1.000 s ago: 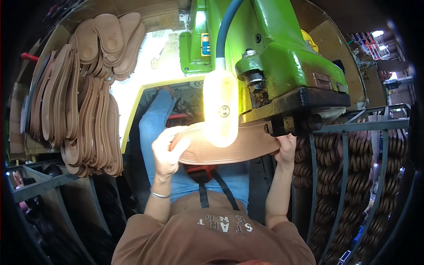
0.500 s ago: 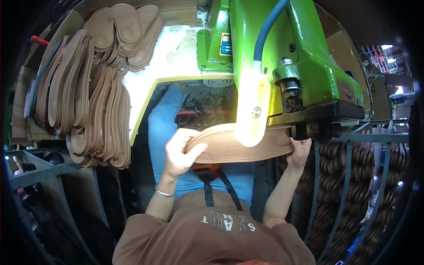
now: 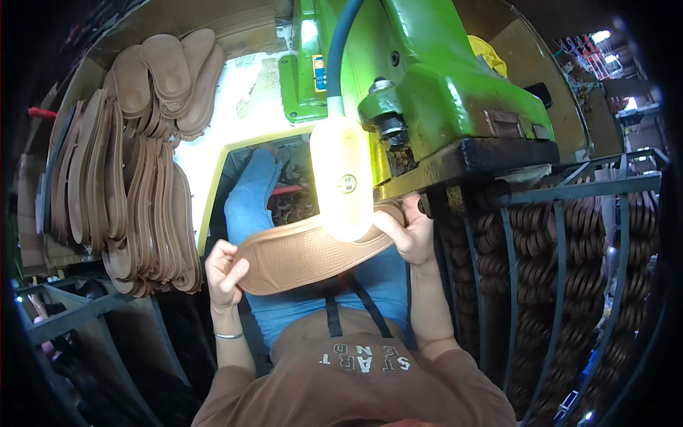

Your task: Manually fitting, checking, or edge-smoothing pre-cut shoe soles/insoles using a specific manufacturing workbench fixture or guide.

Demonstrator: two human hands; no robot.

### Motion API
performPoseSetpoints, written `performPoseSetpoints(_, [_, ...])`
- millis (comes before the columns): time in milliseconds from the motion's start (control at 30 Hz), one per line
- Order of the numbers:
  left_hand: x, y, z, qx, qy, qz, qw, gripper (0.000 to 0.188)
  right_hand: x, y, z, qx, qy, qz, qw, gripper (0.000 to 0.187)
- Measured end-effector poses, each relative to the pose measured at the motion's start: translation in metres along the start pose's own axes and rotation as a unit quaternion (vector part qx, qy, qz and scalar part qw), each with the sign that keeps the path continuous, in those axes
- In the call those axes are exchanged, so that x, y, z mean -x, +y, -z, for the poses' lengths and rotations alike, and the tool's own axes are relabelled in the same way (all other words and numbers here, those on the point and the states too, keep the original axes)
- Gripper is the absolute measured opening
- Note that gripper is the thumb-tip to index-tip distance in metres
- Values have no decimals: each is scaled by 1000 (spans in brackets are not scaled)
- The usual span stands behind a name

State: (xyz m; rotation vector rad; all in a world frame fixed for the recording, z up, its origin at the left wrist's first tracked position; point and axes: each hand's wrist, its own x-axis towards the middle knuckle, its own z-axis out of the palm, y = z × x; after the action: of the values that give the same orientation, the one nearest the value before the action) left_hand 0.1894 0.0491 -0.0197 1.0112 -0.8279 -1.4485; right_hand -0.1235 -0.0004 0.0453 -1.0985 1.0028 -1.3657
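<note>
A tan shoe sole (image 3: pixel 292 260) with a patterned face is held across my lap, its right end higher than its left. My right hand (image 3: pixel 411 231) grips the right end, thumb on the face, close under the machine's dark head. At the left end, my left hand (image 3: pixel 226 274) has its fingers curled at the sole's rim. A glowing oblong lamp (image 3: pixel 343 171) hangs in front of the sole and hides part of its upper edge.
The green machine (image 3: pixel 455 92) stands ahead, with a dark metal head (image 3: pixel 491 160). Many brown soles (image 3: pixel 153 206) are stacked on the white table at left. Metal racks (image 3: pixel 562 263) with rows of brown pieces stand at right; another rack (image 3: pixel 78 317) is at lower left.
The sole has moved left and tilted, its left end dropping, and shows more of its patterned face. Both hands moved left with it; the right thumb now lies on the face. The view has shifted.
</note>
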Motion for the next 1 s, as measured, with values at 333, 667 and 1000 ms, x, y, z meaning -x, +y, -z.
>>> performPoseSetpoints(333, [45, -78, -71, -224, -167, 87, 956, 26, -8, 1, -17, 69, 1, -36, 997, 29])
performPoseSetpoints(667, [-92, -15, -46, -331, 67, -215, 916, 20, 37, -82, 127, 92, 424, 125, 892, 20])
performPoseSetpoints(1000, [-289, 20, 26, -648, 436, -196, 594, 72, -80, 5, 173, -179, 419, 101, 885, 75])
